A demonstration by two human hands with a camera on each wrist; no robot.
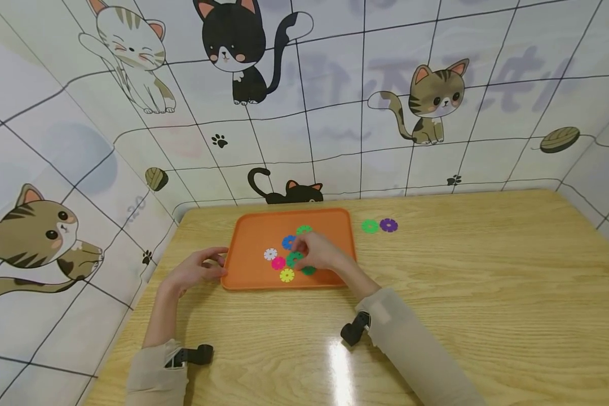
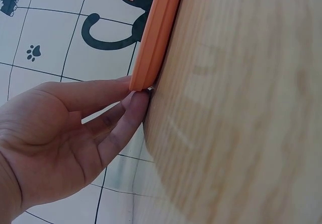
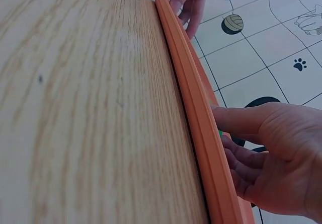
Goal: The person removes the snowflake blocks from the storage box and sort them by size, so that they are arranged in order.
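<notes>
An orange tray rests on the table, bearing several notched plastic snowflake discs. My left hand grips the tray's left edge; in the left wrist view its thumb and fingertips meet the corner. Over the discs, my right hand pinches a green disc between thumb and fingers. A sliver of green shows behind the rim in the right wrist view, most of it hidden. Around it lie a blue disc, a white disc, a pink disc, a yellow disc and further green discs, partly covered by the hand.
On the table, right of the tray, a light green disc and a purple disc lie side by side. A wall with cartoon cats and grid lines stands behind the table and along its left.
</notes>
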